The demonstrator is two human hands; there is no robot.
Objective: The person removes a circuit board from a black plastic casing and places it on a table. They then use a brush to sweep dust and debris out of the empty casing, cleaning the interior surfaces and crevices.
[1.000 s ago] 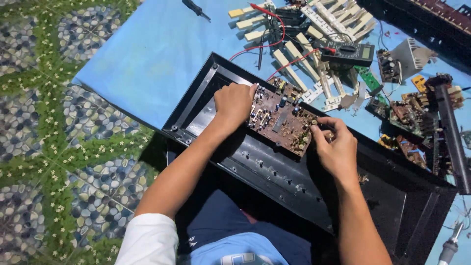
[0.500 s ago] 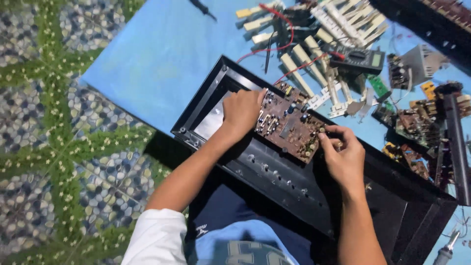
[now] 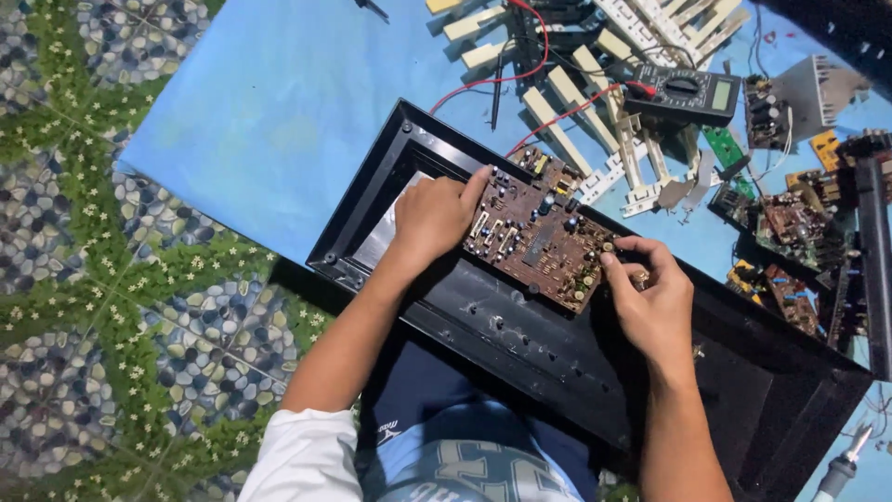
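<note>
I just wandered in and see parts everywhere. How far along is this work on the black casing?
Done, it seems: the black casing lies open, and loose piano keys, a multimeter and other circuit boards lie spread on the blue sheet. In hand: the left hand and right hand grip the ends of a brown circuit board over the casing. Left: the scattered parts remain outside it.

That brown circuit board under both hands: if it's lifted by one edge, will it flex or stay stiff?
The brown circuit board probably stays stiff and light: it's a thin flat panel. Likely fragile, since small components stud its top. Left hand and right hand hold opposite ends, which looks prudent.
</note>
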